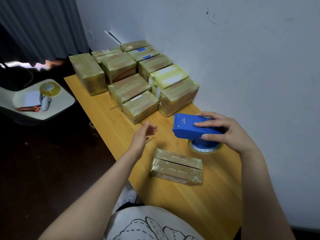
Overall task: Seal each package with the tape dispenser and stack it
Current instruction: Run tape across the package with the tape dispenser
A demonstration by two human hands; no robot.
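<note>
Your right hand [230, 130] is curled round the blue tape dispenser [188, 127], thumb on the near side and fingers over the top. The toothed end points toward ten o'clock and the tape roll [206, 148] hangs beneath, low over the table [216, 196]; whether the roll touches the wood I cannot tell. Your left hand [143, 135] is free, fingers straight and loosely together, hovering at nine o'clock from the dispenser and touching nothing. The package [176, 168] to be sealed lies flat on the table at about seven o'clock from the dispenser, nearer to you than either hand, with a seam running side to side along its top. To do this well, I would lay the left hand flat on one end of the package so it cannot slide. Then set the dispenser's front edge at the seam's other end, press the tape down before pulling, and draw along the seam in one steady stroke so no wrinkles form. Tip the teeth down to cut. The pile of sealed packages [131, 80] sits at eleven o'clock by the wall, well apart; stack there afterward.
</note>
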